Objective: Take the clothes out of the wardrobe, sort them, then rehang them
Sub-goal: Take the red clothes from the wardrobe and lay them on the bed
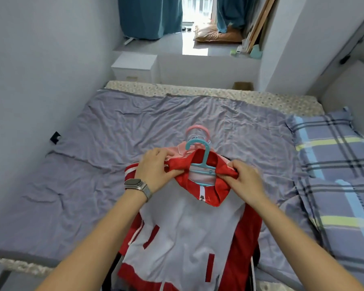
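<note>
head view: left hand [156,167] and right hand [243,179] each clamped on red jacket [189,232] collar, near bed [76,164] centre, over blue hanger [202,162]. step: unhanging; next, work collar off.

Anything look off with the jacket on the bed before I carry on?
Nothing damaged. The red and white jacket lies on the bed with its blue hanger still inside the collar; both hands, left and right, pinch the collar open.
</note>
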Available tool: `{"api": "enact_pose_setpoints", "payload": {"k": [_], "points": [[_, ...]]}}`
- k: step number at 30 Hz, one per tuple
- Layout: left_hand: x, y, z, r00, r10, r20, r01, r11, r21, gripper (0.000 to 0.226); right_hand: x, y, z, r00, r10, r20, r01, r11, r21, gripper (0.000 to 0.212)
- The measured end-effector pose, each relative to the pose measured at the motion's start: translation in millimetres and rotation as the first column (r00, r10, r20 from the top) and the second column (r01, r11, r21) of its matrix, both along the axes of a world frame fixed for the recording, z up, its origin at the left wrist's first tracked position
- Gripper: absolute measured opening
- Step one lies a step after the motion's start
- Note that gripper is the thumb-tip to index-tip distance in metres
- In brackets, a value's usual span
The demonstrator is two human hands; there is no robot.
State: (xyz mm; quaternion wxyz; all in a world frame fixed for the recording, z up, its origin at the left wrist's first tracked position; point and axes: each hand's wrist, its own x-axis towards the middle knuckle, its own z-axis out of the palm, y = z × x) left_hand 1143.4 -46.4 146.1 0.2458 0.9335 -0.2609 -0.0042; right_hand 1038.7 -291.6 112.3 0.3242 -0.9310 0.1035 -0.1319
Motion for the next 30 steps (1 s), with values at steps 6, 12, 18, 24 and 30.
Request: {"api": "enact_pose_setpoints", "payload": {"k": [6,12,18,24,30], "points": [[41,-13,-47,0.986,0.165,0.041,-0.158,0.979,-0.125,0.045,90,-41,-31,0.997,-0.028,-0.077,0.024,0.998,-0.052,0.056],[72,-26,-89,0.966,0.214,-0.144,-0.217,0.976,-0.001,0.032,170,-53,-90,0.950,0.041,-0.309,-0.017,0.997,0.079,0.032],[84,-28,-117,0.935,0.272,-0.227,-0.275,0.961,0.020,0.028,213,-59,-160,0.910,-0.068,-0.409,0.060,0.998,-0.033,0.041],[91,-21,-138,0.914,0.309,-0.261,-0.306,0.950,0.054,0.027,238,-66,-203,0.808,-0.061,-0.586,0.078,0.997,0.003,0.048],[89,-18,-152,0.883,0.321,-0.342,-0.303,0.947,0.107,0.028,224,-47,-221,0.735,0.019,-0.678,-0.023,1.000,0.003,0.054]]}}
